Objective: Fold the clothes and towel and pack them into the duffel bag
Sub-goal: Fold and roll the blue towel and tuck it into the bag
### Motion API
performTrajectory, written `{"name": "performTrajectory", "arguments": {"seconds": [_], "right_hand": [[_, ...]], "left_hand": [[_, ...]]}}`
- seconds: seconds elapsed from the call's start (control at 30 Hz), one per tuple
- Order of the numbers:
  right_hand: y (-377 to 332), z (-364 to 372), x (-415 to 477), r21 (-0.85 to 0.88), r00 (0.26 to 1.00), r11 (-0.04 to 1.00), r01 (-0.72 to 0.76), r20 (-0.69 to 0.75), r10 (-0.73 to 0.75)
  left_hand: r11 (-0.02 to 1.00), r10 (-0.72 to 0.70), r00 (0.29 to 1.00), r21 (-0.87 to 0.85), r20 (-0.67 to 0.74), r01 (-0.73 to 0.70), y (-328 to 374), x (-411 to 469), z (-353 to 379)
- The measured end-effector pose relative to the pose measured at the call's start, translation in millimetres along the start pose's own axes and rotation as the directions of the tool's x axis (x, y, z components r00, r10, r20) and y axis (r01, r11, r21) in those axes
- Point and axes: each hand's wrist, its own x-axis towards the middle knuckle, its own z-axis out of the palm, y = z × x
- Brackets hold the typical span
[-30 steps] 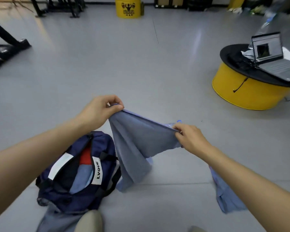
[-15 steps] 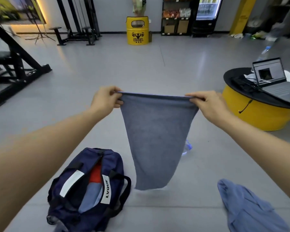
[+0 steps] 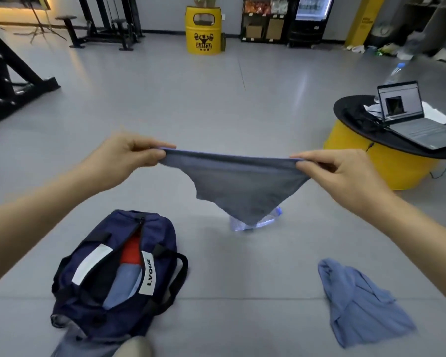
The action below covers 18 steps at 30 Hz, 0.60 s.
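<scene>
Swung upward, soft grey-blue towel (image 3: 242, 186) sags triangular, corners in pinch grip of left hand (image 3: 124, 161) and right hand (image 3: 337, 173).

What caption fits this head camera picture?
Left hand and right hand pinch a grey cloth spread above the open duffel bag.

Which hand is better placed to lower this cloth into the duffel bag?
Probably left: the left hand pinches the cloth nearer the duffel bag; the right hand is nearer the blue shirt.

Gym floor, weight machines (image 3: 106, 24), muscleman barrel (image 3: 204, 30)
</scene>
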Motion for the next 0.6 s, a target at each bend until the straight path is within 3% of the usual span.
{"name": "performTrajectory", "arguments": {"seconds": [0.1, 0.23, 0.37, 0.5, 0.57, 0.6], "right_hand": [[35.7, 46.4, -43.5, -0.037, 0.992, 0.999, -0.018, 0.123, 0.022], [96.8, 131.3, -108.9, -0.054, 0.928, 0.983, -0.175, 0.325, 0.183], [149.3, 218.4, -175.9, -0.076, 0.813, 0.966, -0.245, 0.527, 0.248], [192.4, 288.1, -244.9, -0.157, 0.634, 0.931, -0.329, 0.694, 0.341], [191.0, 303.9, -272.2, -0.133, 0.550, 0.962, -0.238, 0.798, 0.246], [189.4, 311.4, -279.7, -0.155, 0.482, 0.986, -0.066, 0.860, 0.167]], "left_hand": [[0.997, -0.045, 0.994, 0.062, 0.105, 0.038, -52.3, -32.6, 34.3], [0.969, -0.196, 0.948, 0.200, 0.250, 0.147, -140.8, -75.6, 95.7], [0.928, -0.335, 0.865, 0.289, 0.375, 0.234, -235.3, -120.1, 165.3], [0.903, -0.354, 0.767, 0.411, 0.536, 0.129, -302.8, -177.1, 228.4], [0.871, -0.349, 0.725, 0.492, 0.593, 0.017, -315.1, -199.0, 248.1], [0.861, -0.334, 0.702, 0.507, 0.628, -0.044, -323.8, -207.2, 257.9]]}}
